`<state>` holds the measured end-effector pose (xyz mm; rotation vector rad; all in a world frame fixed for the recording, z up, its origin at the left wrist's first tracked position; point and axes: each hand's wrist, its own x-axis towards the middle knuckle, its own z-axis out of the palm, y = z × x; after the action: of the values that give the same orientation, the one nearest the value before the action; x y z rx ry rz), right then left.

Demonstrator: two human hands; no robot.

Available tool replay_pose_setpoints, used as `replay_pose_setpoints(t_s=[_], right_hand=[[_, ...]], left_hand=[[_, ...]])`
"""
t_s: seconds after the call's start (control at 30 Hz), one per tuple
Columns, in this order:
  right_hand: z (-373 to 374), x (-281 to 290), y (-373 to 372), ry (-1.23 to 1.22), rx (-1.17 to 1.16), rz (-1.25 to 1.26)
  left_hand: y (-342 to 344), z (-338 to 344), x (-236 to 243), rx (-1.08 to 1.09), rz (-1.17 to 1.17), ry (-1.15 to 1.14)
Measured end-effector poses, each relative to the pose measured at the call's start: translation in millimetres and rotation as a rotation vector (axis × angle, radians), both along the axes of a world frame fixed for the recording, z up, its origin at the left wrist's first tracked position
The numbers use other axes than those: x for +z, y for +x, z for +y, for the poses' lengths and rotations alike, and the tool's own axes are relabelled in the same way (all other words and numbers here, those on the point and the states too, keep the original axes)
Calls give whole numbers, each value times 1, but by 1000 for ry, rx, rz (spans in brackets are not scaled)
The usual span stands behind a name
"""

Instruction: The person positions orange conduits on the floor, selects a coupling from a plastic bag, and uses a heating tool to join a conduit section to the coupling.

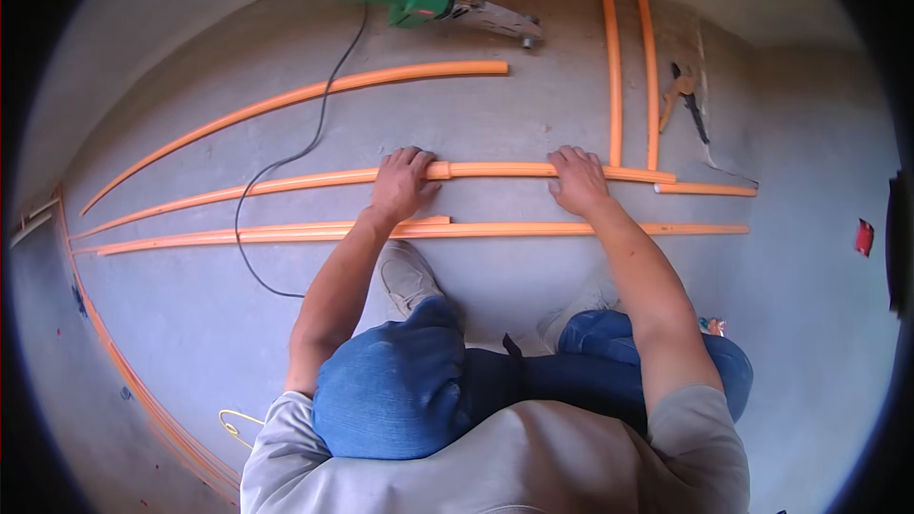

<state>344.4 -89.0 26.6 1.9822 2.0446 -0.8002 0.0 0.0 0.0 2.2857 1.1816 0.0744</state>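
A long orange pipe (495, 169) runs left to right across the floor in front of me, with a thicker collar like a coupling (438, 170) on it. My left hand (404, 183) is closed around the pipe just left of that collar. Farther right, my right hand (577, 179) is curled over the same pipe, its fingers bent over the far side. Nearer to me, another long orange pipe (571, 228) lies roughly parallel, with a shorter pipe alongside its left part. The pipe's underside is hidden by my fingers.
A green pipe-welding tool (419, 6) lies at the far left; its dark cord (322, 124) crosses the pipes. Beyond my hands rests a separate orange pipe (381, 78). Two orange pipes (614, 67) extend away at right. A pipe cutter (684, 95) lies near the right wall.
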Motion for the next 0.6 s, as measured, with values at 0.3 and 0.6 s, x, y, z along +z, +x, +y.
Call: replay_pose_setpoints(t_s=[0.3,0.6], right_hand=[[12,8,-21,54,37,74],[11,4,-28,88,50,110]], left_hand=[[-19,6,7,-24,34,30],[-12,6,9,-41,30,29]])
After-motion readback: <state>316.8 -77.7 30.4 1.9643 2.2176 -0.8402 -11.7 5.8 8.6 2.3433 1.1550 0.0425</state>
